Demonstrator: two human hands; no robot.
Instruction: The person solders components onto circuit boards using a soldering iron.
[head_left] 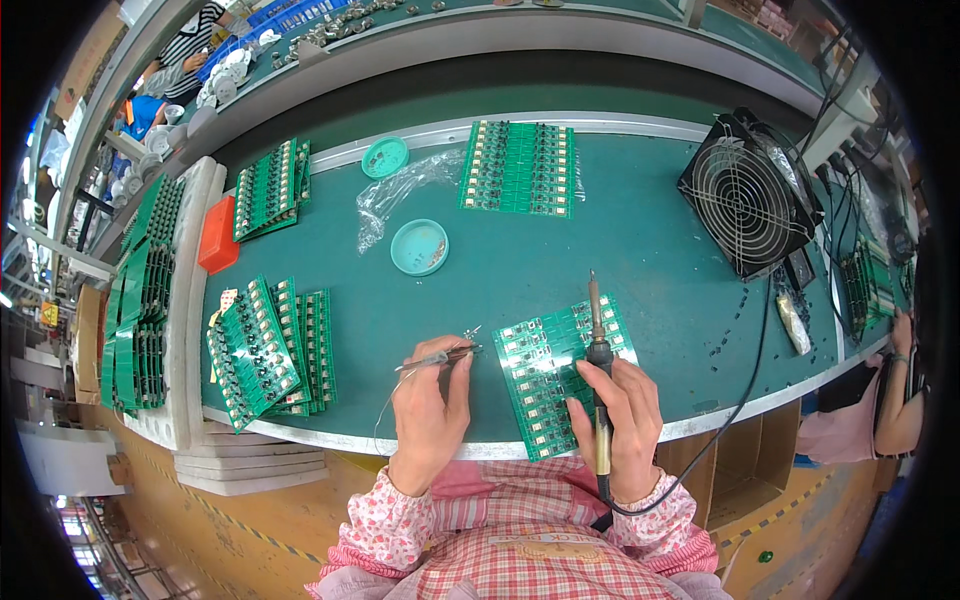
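My right hand (625,415) is closed round a soldering iron (601,355), its tip pointing up and away from me. Below the iron lies a green circuit board panel (535,375) with rows of small white and dark parts, at the front edge of the bench; the fingers are over its right part. To the left of the panel, my left hand (432,400) pinches a strand of solder wire (384,410) that loops down, along with a slim tool too small to make out. Tiny metal-legged parts (472,332) lie just beyond its fingertips.
Stacks of circuit boards (265,350) stand at the left, with more at the back left and back middle (517,168). Two turquoise dishes (420,247), plastic film (405,195) and an orange-red box (218,235) sit behind. A black fan (745,195) stands right; the iron's cord crosses the front edge.
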